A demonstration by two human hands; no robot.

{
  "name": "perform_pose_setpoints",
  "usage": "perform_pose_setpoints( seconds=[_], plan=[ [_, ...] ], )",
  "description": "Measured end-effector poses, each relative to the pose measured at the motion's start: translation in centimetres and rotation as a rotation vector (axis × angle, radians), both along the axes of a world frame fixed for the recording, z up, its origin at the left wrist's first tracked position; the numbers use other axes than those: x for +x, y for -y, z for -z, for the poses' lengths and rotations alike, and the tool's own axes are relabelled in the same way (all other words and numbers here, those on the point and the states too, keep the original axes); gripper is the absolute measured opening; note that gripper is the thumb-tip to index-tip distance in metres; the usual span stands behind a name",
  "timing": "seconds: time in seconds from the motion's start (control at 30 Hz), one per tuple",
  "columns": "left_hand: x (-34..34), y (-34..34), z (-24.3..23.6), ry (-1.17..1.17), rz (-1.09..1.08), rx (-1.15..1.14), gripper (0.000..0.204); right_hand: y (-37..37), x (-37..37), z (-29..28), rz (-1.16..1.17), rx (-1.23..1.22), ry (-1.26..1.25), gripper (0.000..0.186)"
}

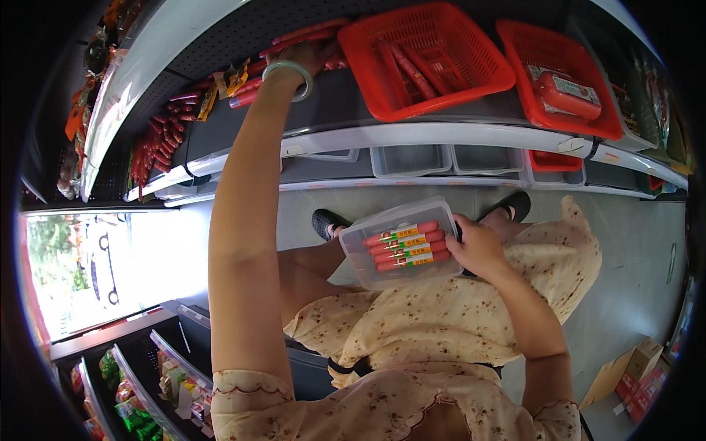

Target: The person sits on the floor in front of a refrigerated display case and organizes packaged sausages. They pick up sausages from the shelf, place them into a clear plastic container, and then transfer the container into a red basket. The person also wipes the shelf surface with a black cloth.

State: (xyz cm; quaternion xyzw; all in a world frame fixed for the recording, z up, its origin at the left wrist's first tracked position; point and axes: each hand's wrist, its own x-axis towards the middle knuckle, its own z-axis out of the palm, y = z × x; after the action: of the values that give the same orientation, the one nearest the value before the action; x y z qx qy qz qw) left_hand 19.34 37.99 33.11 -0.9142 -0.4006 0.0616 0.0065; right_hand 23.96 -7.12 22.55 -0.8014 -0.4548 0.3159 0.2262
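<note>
Item: clear plastic tray [403, 251], centre frame, holding four red sausage sticks [407, 247]; our right hand [479, 248] clasps it. Left hand [307, 55], upper shelf [346, 103], closes on loose sticks; many remain.

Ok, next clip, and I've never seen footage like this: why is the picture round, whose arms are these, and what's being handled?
The camera sits on a person's head and looks down through a fisheye lens, so the picture is round and the straight shelf edges bend. Both arms are the wearer's own. The left hand, with a pale green bangle on its wrist, reaches up to red sausage sticks on a store shelf. The right hand grips a clear plastic tub holding several such sticks. Red baskets sit further along the shelf.
</note>
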Motion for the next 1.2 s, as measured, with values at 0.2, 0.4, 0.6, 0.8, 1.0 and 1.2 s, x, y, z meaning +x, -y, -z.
perform_pose_setpoints(
  seconds=[0.2,0.4,0.6,0.8,1.0,1.2],
  plan=[
    [-3.6,1.1,-0.6,0.087,-0.018,0.557,0.042,-0.4,-0.3,-0.5,-0.030,0.019,-0.025,0.047],
    [-11.2,7.0,-2.8,0.581,0.006,0.532,0.035,-0.1,-0.4,0.2,-0.018,-0.014,-0.027,0.048],
    [-18.7,14.5,-1.9,0.482,0.112,0.642,0.037,-0.3,-0.5,-0.3,-0.025,-0.054,-0.026,0.047],
    [-20.6,22.1,0.3,0.808,0.071,0.013,0.033,-0.2,-0.5,0.2,-0.019,-0.053,-0.017,0.045],
    [-18.9,26.4,1.8,0.820,0.113,-0.361,0.028,-0.1,-0.2,0.3,-0.008,-0.013,-0.007,0.044],
    [-16.5,33.8,4.1,1.314,-0.512,-1.652,0.029,0.1,0.1,0.4,-0.004,-0.019,0.003,0.046]
  ],
)
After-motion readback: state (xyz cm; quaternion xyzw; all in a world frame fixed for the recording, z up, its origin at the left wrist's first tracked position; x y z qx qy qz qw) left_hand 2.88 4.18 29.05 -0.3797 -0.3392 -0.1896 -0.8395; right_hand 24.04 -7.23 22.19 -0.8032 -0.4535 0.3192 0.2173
